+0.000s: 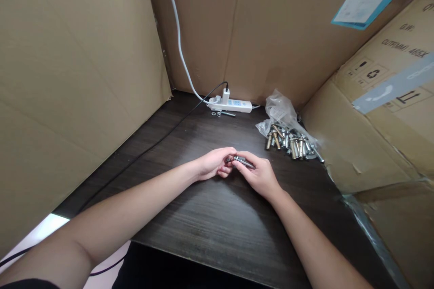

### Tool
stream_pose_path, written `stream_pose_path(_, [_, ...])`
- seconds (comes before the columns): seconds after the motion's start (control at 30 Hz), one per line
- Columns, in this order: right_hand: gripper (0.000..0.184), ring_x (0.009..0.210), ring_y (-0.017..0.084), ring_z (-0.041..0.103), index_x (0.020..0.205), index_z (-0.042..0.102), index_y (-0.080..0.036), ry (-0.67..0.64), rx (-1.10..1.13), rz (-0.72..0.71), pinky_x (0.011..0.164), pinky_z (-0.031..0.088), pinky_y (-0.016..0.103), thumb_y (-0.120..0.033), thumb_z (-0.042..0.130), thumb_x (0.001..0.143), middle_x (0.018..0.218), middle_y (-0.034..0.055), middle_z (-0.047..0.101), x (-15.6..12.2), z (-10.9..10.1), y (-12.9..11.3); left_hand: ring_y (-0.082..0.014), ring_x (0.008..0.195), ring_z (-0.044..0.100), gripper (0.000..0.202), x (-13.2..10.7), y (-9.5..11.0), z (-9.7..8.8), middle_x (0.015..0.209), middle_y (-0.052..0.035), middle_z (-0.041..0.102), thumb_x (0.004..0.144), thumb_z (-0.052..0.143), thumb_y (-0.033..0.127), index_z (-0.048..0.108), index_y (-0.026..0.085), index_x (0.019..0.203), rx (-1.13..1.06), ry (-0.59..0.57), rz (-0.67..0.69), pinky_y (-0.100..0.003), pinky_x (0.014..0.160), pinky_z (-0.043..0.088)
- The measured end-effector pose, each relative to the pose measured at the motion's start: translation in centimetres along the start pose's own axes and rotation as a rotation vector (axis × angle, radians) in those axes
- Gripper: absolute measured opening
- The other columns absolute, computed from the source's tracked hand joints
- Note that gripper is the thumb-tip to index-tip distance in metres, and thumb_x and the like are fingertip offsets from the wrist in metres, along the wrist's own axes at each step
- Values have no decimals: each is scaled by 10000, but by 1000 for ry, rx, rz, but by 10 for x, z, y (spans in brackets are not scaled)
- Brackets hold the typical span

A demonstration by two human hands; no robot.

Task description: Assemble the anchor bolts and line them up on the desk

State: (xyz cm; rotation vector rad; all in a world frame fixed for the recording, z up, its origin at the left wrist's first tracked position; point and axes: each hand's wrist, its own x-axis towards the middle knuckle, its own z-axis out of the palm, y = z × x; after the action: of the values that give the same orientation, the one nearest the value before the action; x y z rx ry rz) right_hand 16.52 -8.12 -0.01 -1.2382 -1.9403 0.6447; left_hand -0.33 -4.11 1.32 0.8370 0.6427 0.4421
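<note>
Both my hands meet over the middle of the dark wooden table [210,216]. My right hand [259,176] grips a grey metal bolt [242,160] that lies across its fingers. My left hand [215,163] has its fingertips pinched on the left end of that bolt, where a small nut or washer seems to sit; I cannot make it out. A pile of several silver and brass-coloured bolts [291,142] lies to the right, spilling from a clear plastic bag [281,106].
Cardboard walls [68,76] close in the table on the left, back and right. A white power strip [232,104] with a plugged charger and black cable lies at the back, with a loose bolt and washers [222,113] in front of it.
</note>
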Motion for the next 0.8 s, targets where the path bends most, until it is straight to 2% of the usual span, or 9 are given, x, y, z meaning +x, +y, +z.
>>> stream_pose_path(0.23, [289, 849, 186, 686, 1113, 649, -224, -45, -66, 37, 837, 511, 285, -329, 560, 859, 1054, 32, 706, -1, 0, 3, -39, 444, 255, 76, 0, -2, -2, 613, 56, 336, 794, 452, 211, 381, 187, 788, 24, -38, 18, -166, 434, 163])
stream_pose_path(0.43, [303, 823, 179, 678, 1133, 619, -220, -53, -72, 52, 771, 508, 272, -336, 538, 865, 1026, 41, 707, 0, -2, 0, -39, 448, 262, 107, -1, -1, 0, 602, 63, 348, 760, 479, 204, 431, 186, 854, 49, 5, 20, -166, 442, 164])
stream_pose_path(0.57, [306, 636, 142, 637, 1114, 599, -207, -42, -74, 73, 625, 474, 234, -351, 557, 847, 813, 18, 703, -1, -3, -4, -40, 449, 266, 129, -2, 0, 3, 602, 64, 362, 753, 513, 235, 438, 183, 845, 56, 20, 27, -161, 436, 177])
stream_pose_path(0.67, [308, 495, 111, 533, 1066, 600, -193, -30, -81, 98, 521, 401, 215, -395, 570, 835, 620, -22, 626, -2, -3, -7, -44, 445, 268, 120, -2, 0, 3, 586, 66, 347, 762, 507, 244, 404, 188, 786, 46, 14, 30, -159, 427, 191])
stream_pose_path(0.8, [314, 436, 89, 425, 1010, 611, -184, -10, -81, 108, 470, 324, 209, -432, 583, 819, 520, -57, 514, -1, -3, -7, -48, 456, 283, 142, -2, -1, 1, 592, 62, 352, 773, 521, 247, 391, 190, 769, 68, 7, 44, -157, 428, 204])
